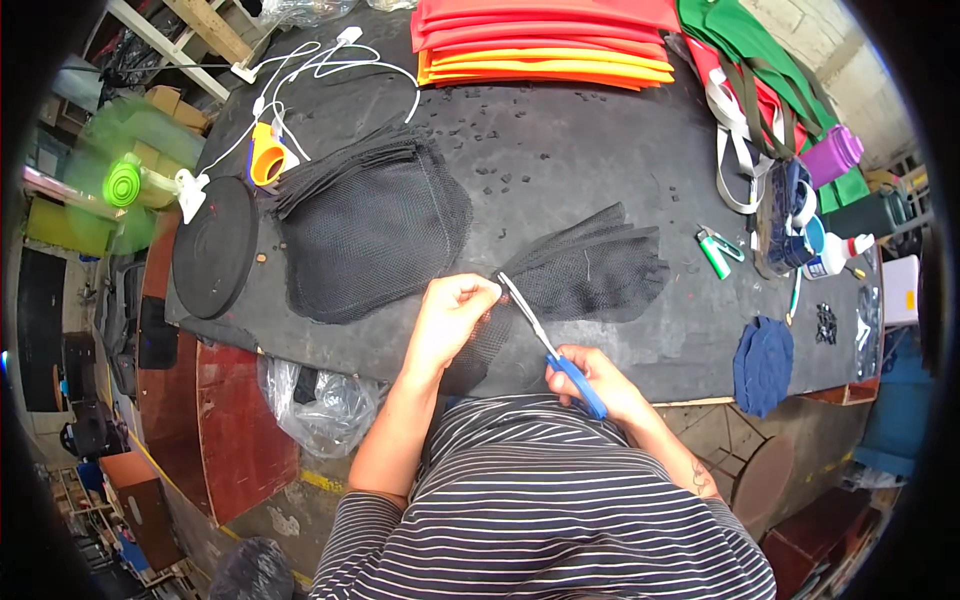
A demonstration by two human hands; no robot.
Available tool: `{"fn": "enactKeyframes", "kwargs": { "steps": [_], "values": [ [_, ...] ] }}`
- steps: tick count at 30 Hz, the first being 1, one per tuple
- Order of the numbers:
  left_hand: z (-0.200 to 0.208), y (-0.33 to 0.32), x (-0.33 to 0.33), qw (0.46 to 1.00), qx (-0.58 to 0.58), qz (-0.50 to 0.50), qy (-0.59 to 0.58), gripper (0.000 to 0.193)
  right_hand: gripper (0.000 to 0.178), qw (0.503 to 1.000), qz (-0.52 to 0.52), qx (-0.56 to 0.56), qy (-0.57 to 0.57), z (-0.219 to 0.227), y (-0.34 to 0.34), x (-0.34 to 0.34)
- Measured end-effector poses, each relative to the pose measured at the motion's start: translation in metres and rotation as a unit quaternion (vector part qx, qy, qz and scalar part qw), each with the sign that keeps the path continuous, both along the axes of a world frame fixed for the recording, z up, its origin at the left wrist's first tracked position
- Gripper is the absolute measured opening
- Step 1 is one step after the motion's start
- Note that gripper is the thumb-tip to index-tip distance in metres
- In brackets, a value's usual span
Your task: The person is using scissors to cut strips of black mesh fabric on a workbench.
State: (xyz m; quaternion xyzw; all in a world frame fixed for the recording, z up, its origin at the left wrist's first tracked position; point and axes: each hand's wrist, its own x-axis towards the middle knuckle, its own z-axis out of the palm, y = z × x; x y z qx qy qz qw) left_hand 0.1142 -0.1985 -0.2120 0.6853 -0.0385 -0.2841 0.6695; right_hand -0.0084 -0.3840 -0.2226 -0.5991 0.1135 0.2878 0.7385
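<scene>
My right hand [598,383] is closed around the blue handles of a pair of scissors [577,386]. Their blades point up and left, with the tips close to my left fingertips. My left hand [452,318] is closed in a pinch at the edge of a piece of black mesh fabric [488,345], which hangs toward the table's front edge. Just right of the blades lies a fanned bunch of black mesh pieces [600,272]. To the left of my left hand sits a stack of rounded black mesh panels [365,245].
Small black scraps [503,180] are scattered over the black table [560,150]. Folded red and orange fabric [545,50] is stacked at the back. A fan [125,185], white cable [318,62] and tape roll [268,160] stand left; a green lighter [714,255] and navy fabric [764,366] lie right.
</scene>
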Motion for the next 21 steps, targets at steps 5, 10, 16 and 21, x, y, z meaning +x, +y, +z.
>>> {"fn": "enactKeyframes", "kwargs": {
  "steps": [5,10,16,21],
  "values": [
    [0.001,0.000,0.000,1.000,-0.006,0.010,-0.013,0.014,0.026,1.000,-0.004,0.013,-0.002,-0.001,0.000,0.001],
    [-0.001,-0.002,-0.002,1.000,0.010,0.001,-0.006,0.014,0.022,1.000,-0.021,0.002,0.011,-0.003,0.001,0.003],
    [0.004,-0.001,-0.003,1.000,0.010,-0.003,-0.006,0.012,0.016,0.997,-0.024,-0.075,0.014,0.002,0.000,0.003],
    [0.009,-0.008,-0.007,0.998,-0.020,-0.002,-0.065,0.012,0.023,0.987,-0.138,-0.051,-0.067,0.004,-0.002,0.011]
  ]
}}
